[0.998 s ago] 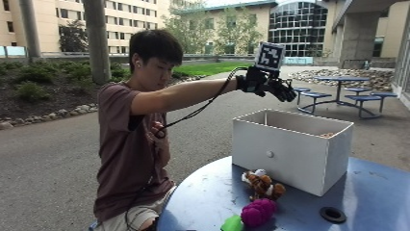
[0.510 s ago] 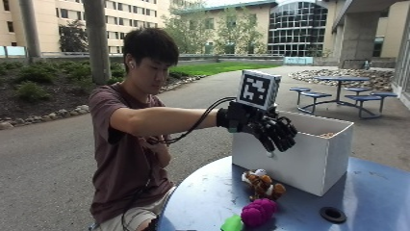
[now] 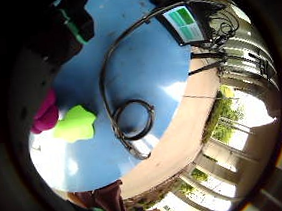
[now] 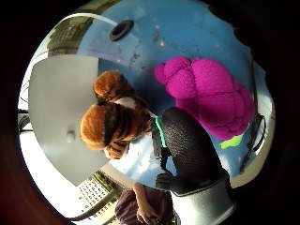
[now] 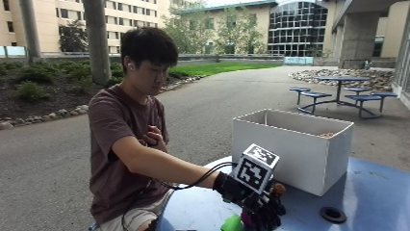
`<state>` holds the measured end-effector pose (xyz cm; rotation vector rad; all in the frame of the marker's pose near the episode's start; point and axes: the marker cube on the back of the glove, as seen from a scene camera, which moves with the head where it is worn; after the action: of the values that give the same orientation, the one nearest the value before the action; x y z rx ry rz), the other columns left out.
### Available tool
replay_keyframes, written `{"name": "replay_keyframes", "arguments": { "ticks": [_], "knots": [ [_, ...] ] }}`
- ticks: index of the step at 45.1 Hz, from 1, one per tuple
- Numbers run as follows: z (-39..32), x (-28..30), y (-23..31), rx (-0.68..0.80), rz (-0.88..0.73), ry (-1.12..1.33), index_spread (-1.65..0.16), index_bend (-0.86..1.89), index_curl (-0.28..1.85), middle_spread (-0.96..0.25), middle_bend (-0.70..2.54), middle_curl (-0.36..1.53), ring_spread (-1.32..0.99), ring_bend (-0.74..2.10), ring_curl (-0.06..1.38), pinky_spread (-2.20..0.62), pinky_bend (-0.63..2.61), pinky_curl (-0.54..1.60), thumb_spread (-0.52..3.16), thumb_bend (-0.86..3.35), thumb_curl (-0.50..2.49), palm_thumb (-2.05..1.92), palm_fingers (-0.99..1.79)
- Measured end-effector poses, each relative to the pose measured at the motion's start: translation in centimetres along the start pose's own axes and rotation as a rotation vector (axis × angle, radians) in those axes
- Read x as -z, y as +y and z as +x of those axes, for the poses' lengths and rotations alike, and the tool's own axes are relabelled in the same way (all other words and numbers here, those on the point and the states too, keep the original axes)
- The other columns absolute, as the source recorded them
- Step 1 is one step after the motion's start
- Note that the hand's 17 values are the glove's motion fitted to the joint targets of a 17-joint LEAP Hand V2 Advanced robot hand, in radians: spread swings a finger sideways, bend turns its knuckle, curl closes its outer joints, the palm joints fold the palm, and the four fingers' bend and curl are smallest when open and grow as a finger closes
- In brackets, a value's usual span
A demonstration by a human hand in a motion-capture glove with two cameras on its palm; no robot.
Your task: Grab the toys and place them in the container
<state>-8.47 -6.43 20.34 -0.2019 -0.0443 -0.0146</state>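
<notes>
My gloved right hand [image 5: 259, 211] hangs low over the toys at the front of the blue table [image 5: 371, 192], fingers pointing down and holding nothing. A striped tiger plush [image 4: 112, 126] lies against the white box container [image 5: 291, 151]. Beside it sits a knobbly magenta toy [image 4: 206, 93], and a lime green toy [image 3: 76, 124] lies just beyond that. In the thumb side palm view the gloved thumb [image 4: 187, 150] sits between the tiger and the magenta toy. From outside, the hand hides most of the toys; only a bit of the tiger [image 5: 278, 189] and the green toy [image 5: 230, 224] show.
A black ring [image 5: 333, 214] lies on the table in front of the box. A coiled black cable [image 3: 132, 119] runs across the table toward a screen [image 3: 186, 23] at its far edge. The person's bare hand is held at the chest.
The gloved hand has come down from above the box's rim to just over the toys at the table's front. The toys and box have not moved.
</notes>
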Motion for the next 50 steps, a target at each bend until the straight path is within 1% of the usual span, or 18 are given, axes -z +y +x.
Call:
{"name": "replay_keyframes", "arguments": {
  "ticks": [5, 6, 10, 13, 14, 15, 16, 17, 20, 21, 23, 28, 30, 31, 32, 34, 42, 50],
  "knots": [
    [-0.7, -1.9, -0.2, 0.026, -0.005, -0.047, -0.17, 0.02, 0.12, -0.08, 0.55, 0.51, -0.24, 1.18, 0.44, -0.22, 1.07, 0.36, 1.46, 0.17, 0.39, 0.37, 0.59],
    [-0.8, -2.1, -0.2, 0.029, -0.004, -0.053, -0.16, 0.02, 0.11, -0.09, 0.55, 0.51, -0.24, 1.17, 0.43, -0.23, 1.08, 0.35, 1.47, 0.18, 0.39, 0.38, 0.56],
    [-1.5, -3.2, -0.2, 0.042, 0.058, -0.071, -0.15, 0.09, 0.09, -0.1, 0.69, 0.56, -0.28, 1.28, 0.47, -0.36, 1.13, 0.37, 1.45, 0.27, 0.46, 0.58, 0.97],
    [-1.8, -3.5, -0.3, 0.047, 0.109, -0.102, -0.14, 0.14, 0.1, -0.13, 0.8, 0.6, -0.28, 1.31, 0.48, -0.39, 1.08, 0.38, 1.46, 0.34, 0.5, 0.71, 1.14],
    [-1.9, -3.5, -0.3, 0.047, 0.117, -0.111, -0.14, 0.08, 0.09, -0.12, 0.74, 0.59, -0.29, 1.29, 0.48, -0.4, 1.11, 0.39, 1.44, 0.31, 0.49, 0.67, 0.98],
    [-1.9, -3.5, -0.3, 0.047, 0.126, -0.12, -0.13, 0.16, 0.11, -0.15, 0.87, 0.64, -0.28, 1.32, 0.5, -0.41, 1.06, 0.39, 1.46, 0.36, 0.52, 0.76, 1.18],
    [-2.0, -3.6, -0.3, 0.046, 0.136, -0.129, -0.13, 0.14, 0.1, -0.15, 0.87, 0.63, -0.29, 1.31, 0.5, -0.42, 1.06, 0.39, 1.46, 0.37, 0.53, 0.77, 1.15],
    [-2.0, -3.6, -0.3, 0.044, 0.147, -0.136, -0.13, 0.24, 0.13, -0.16, 0.94, 0.65, -0.28, 1.31, 0.51, -0.41, 1.0, 0.38, 1.47, 0.4, 0.54, 0.81, 1.3],
    [-1.9, -3.5, -0.4, 0.051, 0.167, -0.148, -0.12, 0.23, 0.14, -0.18, 0.99, 0.66, -0.28, 1.32, 0.51, -0.43, 0.99, 0.39, 1.46, 0.42, 0.56, 0.85, 1.25],
    [-1.8, -3.3, -0.5, 0.056, 0.167, -0.153, -0.12, 0.37, 0.19, -0.18, 1.0, 0.66, -0.28, 1.32, 0.52, -0.43, 0.93, 0.38, 1.48, 0.44, 0.58, 0.89, 1.38],
    [-1.7, -2.7, -0.5, 0.058, 0.16, -0.168, -0.11, 0.57, 0.24, -0.16, 1.02, 0.67, -0.26, 1.32, 0.52, -0.42, 0.87, 0.37, 1.53, 0.49, 0.6, 0.93, 1.45],
    [-1.4, 0.5, 0.1, 0.078, 0.12, -0.249, -0.08, 0.83, 0.34, -0.12, 1.06, 0.68, -0.24, 1.32, 0.53, -0.41, 0.92, 0.4, 1.52, 0.52, 0.67, 0.99, 1.42],
    [-1.4, 2.4, 0.5, 0.084, 0.138, -0.256, -0.1, 0.84, 0.36, -0.13, 1.08, 0.69, -0.27, 1.31, 0.53, -0.41, 0.95, 0.41, 1.35, 0.37, 0.69, 0.84, 1.24],
    [-1.5, 3.6, 0.7, 0.085, 0.153, -0.253, -0.08, 0.89, 0.38, -0.12, 1.1, 0.69, -0.26, 1.34, 0.54, -0.41, 0.94, 0.41, 1.38, 0.44, 0.72, 0.94, 1.34],
    [-1.5, 5.0, 1.0, 0.085, 0.171, -0.249, -0.11, 0.85, 0.38, -0.15, 1.08, 0.7, -0.28, 1.33, 0.54, -0.41, 1.0, 0.43, 1.28, 0.32, 0.71, 0.79, 1.13],
    [-1.7, 7.9, 1.7, 0.087, 0.206, -0.234, -0.14, 0.86, 0.4, -0.16, 1.08, 0.71, -0.29, 1.34, 0.55, -0.41, 1.04, 0.45, 1.2, 0.25, 0.72, 0.7, 1.08],
    [-3.9, 18.1, 4.7, 0.115, 0.309, -0.159, -0.2, 0.89, 0.46, -0.2, 1.1, 0.75, -0.34, 1.38, 0.58, -0.4, 1.13, 0.51, 0.95, 0.14, 0.81, 0.62, 1.02],
    [-7.4, 24.2, 7.3, 0.161, 0.357, -0.05, -0.25, 0.91, 0.52, -0.22, 1.14, 0.8, -0.36, 1.41, 0.61, -0.4, 1.17, 0.54, 0.79, 0.11, 0.89, 0.62, 0.98]
  ]
}}
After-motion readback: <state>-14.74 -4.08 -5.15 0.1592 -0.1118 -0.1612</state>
